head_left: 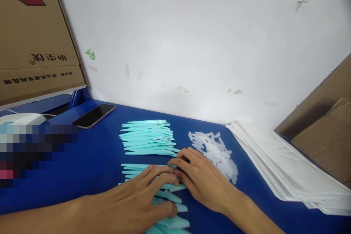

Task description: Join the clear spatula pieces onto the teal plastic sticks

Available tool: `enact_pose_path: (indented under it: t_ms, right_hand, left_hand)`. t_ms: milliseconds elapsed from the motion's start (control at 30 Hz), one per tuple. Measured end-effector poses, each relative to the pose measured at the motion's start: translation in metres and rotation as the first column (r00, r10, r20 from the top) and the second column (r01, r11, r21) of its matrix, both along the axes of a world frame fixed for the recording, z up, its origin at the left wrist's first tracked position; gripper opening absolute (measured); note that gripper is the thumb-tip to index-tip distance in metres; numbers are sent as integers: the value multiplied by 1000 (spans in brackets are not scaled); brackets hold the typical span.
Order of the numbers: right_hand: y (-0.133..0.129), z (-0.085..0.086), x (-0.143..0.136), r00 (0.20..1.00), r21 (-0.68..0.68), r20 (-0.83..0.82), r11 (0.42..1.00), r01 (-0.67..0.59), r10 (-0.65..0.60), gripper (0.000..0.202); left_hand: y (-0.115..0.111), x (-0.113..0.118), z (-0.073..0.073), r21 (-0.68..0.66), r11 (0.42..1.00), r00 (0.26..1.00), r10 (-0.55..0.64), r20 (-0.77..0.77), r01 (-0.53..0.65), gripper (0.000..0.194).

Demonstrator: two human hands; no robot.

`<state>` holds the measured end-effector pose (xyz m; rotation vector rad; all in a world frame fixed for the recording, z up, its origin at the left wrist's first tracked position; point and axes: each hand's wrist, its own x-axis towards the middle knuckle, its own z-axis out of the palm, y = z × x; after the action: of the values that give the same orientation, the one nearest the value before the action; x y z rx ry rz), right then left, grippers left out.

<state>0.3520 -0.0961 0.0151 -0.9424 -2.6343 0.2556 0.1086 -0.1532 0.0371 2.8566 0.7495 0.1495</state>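
My left hand [148, 193] reaches over the nearer group of turquoise eyebrow razors [131, 166], its fingers bent and its fingertips at the end of one razor. The left thumb rests lower down, against other razors in that group. Meeting those fingertips from the right, my right hand [200, 175] has its thumb and fingers closed at the same razor's end; what they pinch is mostly hidden. Behind the hands lies a stack of more turquoise razors [148, 137], side by side. Just beyond my right hand is a loose heap of small translucent white blade caps [216, 151].
A phone [94, 116] lies on the blue table [90, 153] near the white wall. White flat bags or sheets [274, 164] are stacked at the right, beside brown cardboard [326, 135]. A large cardboard box [38, 33] stands at the upper left. A blurred patch covers things at the left.
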Motion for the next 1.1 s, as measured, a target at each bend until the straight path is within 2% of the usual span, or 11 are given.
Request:
enact_pose_path:
  t_ms: [167,267,433,533,700,900,1100]
  right_hand:
    - [0,2,-2,1000,-29,-2,1000,6,-6,18]
    - [-2,3,-1,1000,-39,-8,999,13,-14,16]
    - [-4,6,-1,1000,-41,26,999,3,-2,15]
    - [-4,7,-1,998,3,55,1000,19,-19,19]
    - [-1,7,3,998,97,31,994,50,-53,25]
    - [1,4,5,998,128,38,991,43,-48,26]
    - [1,4,4,999,117,45,993,15,-21,27]
  left_hand:
    - [5,2,-13,-46,992,989,123,86,-119,47]
    - [5,2,-17,-62,983,977,178,116,-171,47]
    - [8,-1,-20,-74,979,974,199,111,-192,50]
    - [10,-3,-23,-64,974,969,225,100,-219,54]
    - [10,-1,-19,-31,976,973,219,69,-218,56]
    - [13,4,-9,34,993,993,107,55,-109,25]
    - [13,5,-12,104,992,993,60,103,-71,11]
